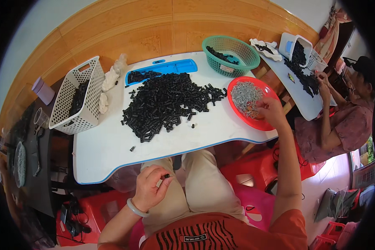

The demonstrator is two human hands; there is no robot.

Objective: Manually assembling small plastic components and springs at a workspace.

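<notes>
Above my lap, my left hand (pixel 151 188) is closed with a small black cylindrical plastic part (pixel 167 176) pinched between thumb and fingers. A pale bangle circles that wrist. My right hand (pixel 271 111) reaches over the right side of a red plastic bowl (pixel 260 124), its fingers curled together at the silver screws (pixel 246 96); whether a screw is between the fingertips is hidden. A large heap of black plastic parts (pixel 162 102) covers the middle of the white table (pixel 102 152). One loose part (pixel 132 148) lies near the front edge.
A green basket (pixel 254 62) with black parts stands behind the bowl. A white perforated basket (pixel 93 79) is at the left, near a blue tray (pixel 183 66). On the right, another person (pixel 333 125) works at a second table (pixel 293 100) with black parts.
</notes>
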